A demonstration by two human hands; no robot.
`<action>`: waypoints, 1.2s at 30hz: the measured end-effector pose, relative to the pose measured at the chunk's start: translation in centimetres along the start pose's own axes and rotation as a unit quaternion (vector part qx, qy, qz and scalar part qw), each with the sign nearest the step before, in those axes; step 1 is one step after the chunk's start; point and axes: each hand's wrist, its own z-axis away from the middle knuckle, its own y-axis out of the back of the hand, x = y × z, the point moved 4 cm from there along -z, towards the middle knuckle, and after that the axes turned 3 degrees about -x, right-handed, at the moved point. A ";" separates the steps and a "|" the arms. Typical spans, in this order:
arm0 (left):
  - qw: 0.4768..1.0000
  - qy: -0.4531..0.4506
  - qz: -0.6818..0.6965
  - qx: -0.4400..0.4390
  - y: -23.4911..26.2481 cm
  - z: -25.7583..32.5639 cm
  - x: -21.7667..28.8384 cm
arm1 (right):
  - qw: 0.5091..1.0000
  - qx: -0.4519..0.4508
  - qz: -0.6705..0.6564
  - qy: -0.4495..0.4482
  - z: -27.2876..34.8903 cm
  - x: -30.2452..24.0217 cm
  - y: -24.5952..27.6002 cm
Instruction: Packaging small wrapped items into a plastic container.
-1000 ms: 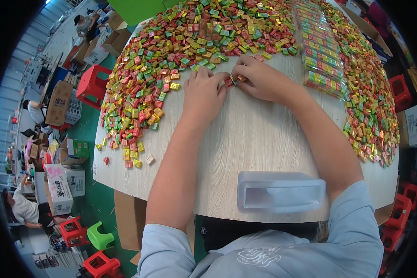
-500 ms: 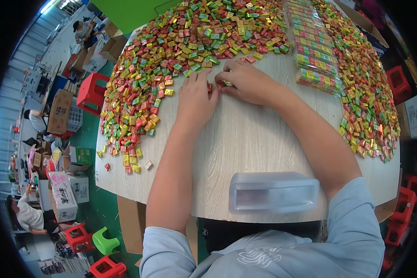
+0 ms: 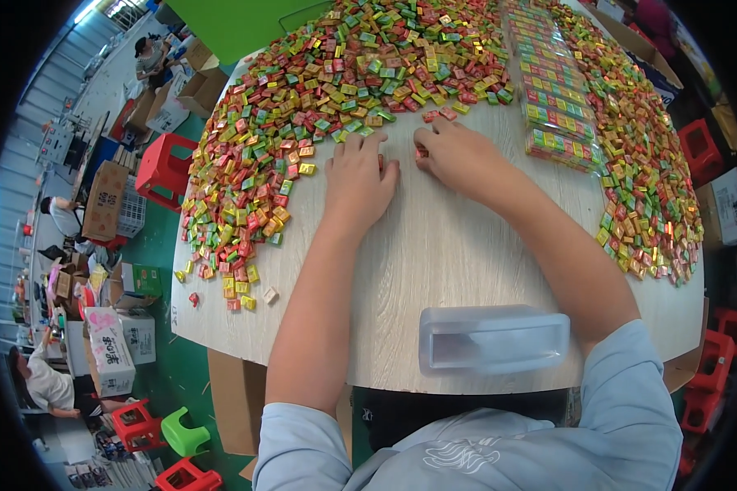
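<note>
Small foil-wrapped candies (image 3: 360,74) in red, green, yellow and orange lie in a broad heap along the far side of the table. My left hand (image 3: 359,182) is closed, palm down, just short of the heap; a red wrapped candy (image 3: 381,162) shows between its thumb and forefinger. To its right, my right hand (image 3: 460,162) has its fingers bent round another red wrapped candy (image 3: 421,153), mostly hidden by the fingertips. A short gap separates the hands. Close to my body stands a clear plastic box (image 3: 495,342), its open side facing up.
Clear packs (image 3: 561,114) of candies in rows lie at the far right, beside a second heap (image 3: 651,180). One pale candy (image 3: 271,295) sits alone near the left edge. Red stools (image 3: 165,168), a green stool (image 3: 185,431) and cartons (image 3: 110,352) surround the table; other people sit at left.
My hands have moved apart, the right one shifting right and the left one slightly right and nearer to me. The view has shifted slightly.
</note>
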 end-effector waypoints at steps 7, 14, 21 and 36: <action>1.000 0.007 -0.009 0.007 -0.7 0.4 -0.2 | 0.992 -0.043 -0.018 -0.114 1.0 3.0 2.0; 0.999 0.029 -0.023 -0.009 -0.6 -0.4 1.0 | 0.981 -0.023 0.065 -0.179 2.2 5.7 2.8; 0.999 0.030 0.004 -0.034 -0.8 -0.7 -1.0 | 0.987 0.029 0.100 -0.124 -2.4 6.9 0.7; 0.997 0.034 0.067 -0.008 -5.6 -3.1 0.3 | 0.974 -0.054 0.180 -0.126 -4.3 15.5 -1.4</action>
